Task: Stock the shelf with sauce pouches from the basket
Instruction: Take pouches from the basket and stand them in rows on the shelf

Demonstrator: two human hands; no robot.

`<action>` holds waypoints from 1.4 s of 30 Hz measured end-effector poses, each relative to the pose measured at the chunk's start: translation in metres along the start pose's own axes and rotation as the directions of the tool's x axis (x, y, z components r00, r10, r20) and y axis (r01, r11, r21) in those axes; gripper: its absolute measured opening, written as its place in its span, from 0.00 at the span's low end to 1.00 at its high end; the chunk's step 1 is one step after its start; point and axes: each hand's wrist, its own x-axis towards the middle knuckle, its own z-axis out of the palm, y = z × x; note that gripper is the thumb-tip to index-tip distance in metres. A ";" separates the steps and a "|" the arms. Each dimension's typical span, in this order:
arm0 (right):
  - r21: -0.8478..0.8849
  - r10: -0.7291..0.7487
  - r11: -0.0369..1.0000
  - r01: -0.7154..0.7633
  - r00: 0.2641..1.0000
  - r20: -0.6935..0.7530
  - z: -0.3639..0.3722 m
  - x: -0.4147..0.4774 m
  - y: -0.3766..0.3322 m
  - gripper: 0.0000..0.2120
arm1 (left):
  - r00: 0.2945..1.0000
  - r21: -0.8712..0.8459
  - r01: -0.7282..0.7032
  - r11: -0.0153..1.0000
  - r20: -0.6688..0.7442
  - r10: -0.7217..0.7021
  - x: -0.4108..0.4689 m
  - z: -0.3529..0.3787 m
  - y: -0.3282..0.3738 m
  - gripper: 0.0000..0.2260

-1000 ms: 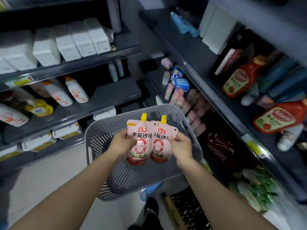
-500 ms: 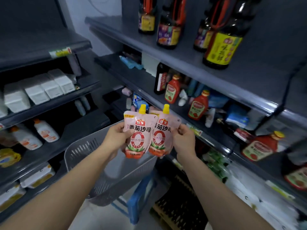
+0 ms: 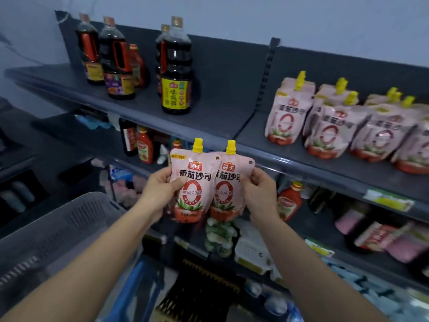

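Pinching left sauce pouch [image 3: 194,182], left hand [image 3: 160,192] fingers; right sauce pouch [image 3: 226,190], right hand [image 3: 261,195] fingers; shelved pouches [image 3: 329,123] above-right of fingers.

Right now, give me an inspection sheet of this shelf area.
Surface: top shelf, dark, with a bare stretch between the bottles and the stocked pouches.
Job's things: left pouch and right pouch held upright in front of the shelf edge, the left one overlapping the right; stocked pouches stand on the shelf's right; basket at lower left, contents not visible.
Clutter: soy bottles on the shelf's left; ketchup bottles on the shelf below.
Grippers: left hand grips the left pouch; right hand grips the right pouch.
Cables: nothing seen.
Surroundings: pale wall above; lower shelves with mixed goods, blurred.
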 end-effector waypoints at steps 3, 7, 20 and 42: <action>-0.042 -0.063 0.997 0.061 0.997 -0.046 -0.061 0.008 -0.009 0.09 | 0.996 -0.016 -0.060 0.998 0.066 0.061 -0.013 0.060 0.009 0.09; -0.025 -0.124 0.992 0.122 0.987 -0.106 -0.132 0.014 -0.023 0.06 | 0.977 -0.057 -0.110 0.992 0.174 0.119 -0.026 0.132 0.021 0.08; -0.013 -0.194 0.979 0.203 0.916 -0.352 -0.285 0.061 -0.057 0.09 | 0.901 -0.151 -0.113 0.982 0.400 0.166 -0.009 0.303 0.062 0.09; 0.002 -0.084 0.995 0.099 0.853 -0.515 -0.417 0.164 -0.047 0.10 | 0.907 -0.091 -0.061 0.994 0.410 0.093 0.063 0.458 0.061 0.09</action>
